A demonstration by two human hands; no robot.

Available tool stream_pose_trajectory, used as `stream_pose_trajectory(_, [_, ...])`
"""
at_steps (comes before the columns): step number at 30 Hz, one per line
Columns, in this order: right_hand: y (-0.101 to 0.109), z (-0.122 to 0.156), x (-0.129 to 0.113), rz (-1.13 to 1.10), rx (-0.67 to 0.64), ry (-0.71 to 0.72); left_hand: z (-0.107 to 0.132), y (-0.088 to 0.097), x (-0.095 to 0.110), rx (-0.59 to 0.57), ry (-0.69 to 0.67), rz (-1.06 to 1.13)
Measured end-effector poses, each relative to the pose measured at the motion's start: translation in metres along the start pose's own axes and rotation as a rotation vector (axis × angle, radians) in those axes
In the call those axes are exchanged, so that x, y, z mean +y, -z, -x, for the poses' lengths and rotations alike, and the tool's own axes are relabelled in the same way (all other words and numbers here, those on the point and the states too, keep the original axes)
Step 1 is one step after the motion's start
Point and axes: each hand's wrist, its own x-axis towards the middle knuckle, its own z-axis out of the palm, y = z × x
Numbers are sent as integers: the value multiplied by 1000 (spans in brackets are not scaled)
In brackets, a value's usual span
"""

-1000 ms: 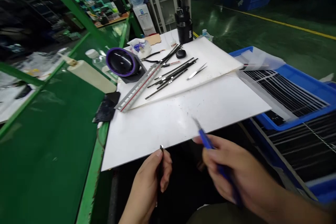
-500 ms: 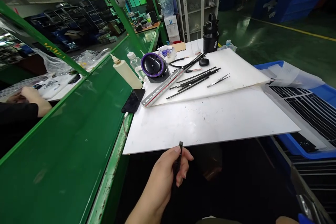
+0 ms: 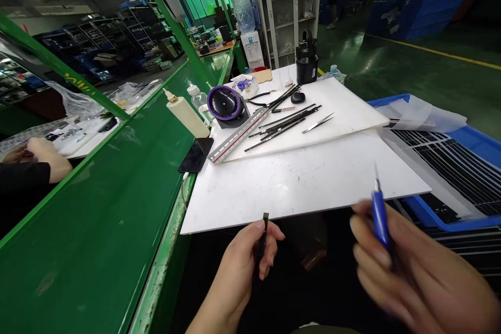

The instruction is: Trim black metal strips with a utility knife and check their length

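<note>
My left hand (image 3: 250,248), at the front edge of the white board (image 3: 313,182), pinches a narrow black strip (image 3: 265,216) whose end stands up past the thumb. On the right, my right hand (image 3: 395,255) is closed round a blue-handled craft knife (image 3: 379,219). Its thin, pointed tip is directed up and away from me; motion blurs both hand and blade. The knife and strip are well apart. More black strips (image 3: 282,128) lie on a raised white foam slab (image 3: 344,104), beside a pair of tweezers (image 3: 318,123) and a scale ruler (image 3: 237,136).
Along the left stand a purple-rimmed black device (image 3: 225,103), a squeeze bottle (image 3: 188,116) and a phone (image 3: 195,155). Pliers (image 3: 258,99) and a black flask (image 3: 307,60) are farther back. At right, a blue bin (image 3: 477,141) holds black strip sheets. Another person's arm (image 3: 47,159) shows beyond the green partition (image 3: 97,209).
My right hand has come up into view from the lower right with the craft knife. My left hand keeps its pinch on the strip. The view has shifted slightly.
</note>
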Motion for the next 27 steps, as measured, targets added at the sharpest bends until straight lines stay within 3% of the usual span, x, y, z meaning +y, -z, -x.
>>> stream_pose_trajectory(3, [9, -42, 1, -76, 111, 99, 3, 0, 2, -2, -7, -5])
stream_pose_trajectory(6, [19, -60, 5, 73, 77, 101, 3, 0, 3, -9, -17, -1])
stream_pose_trajectory(12, [8, -55, 34, 1099, -149, 254, -23, 9, -15, -27, 35, -115])
stream_pose_trajectory(17, [-13, -58, 49, 1545, -223, 290, -43, 19, -27, -54, 127, -154])
stream_pose_trajectory(22, [-22, -65, 46, 1639, -203, 358, -45, 19, -27, -50, 158, -196])
stream_pose_trajectory(27, [-22, -73, 42, 1645, -243, 334, -48, 22, -28, -70, 173, -221])
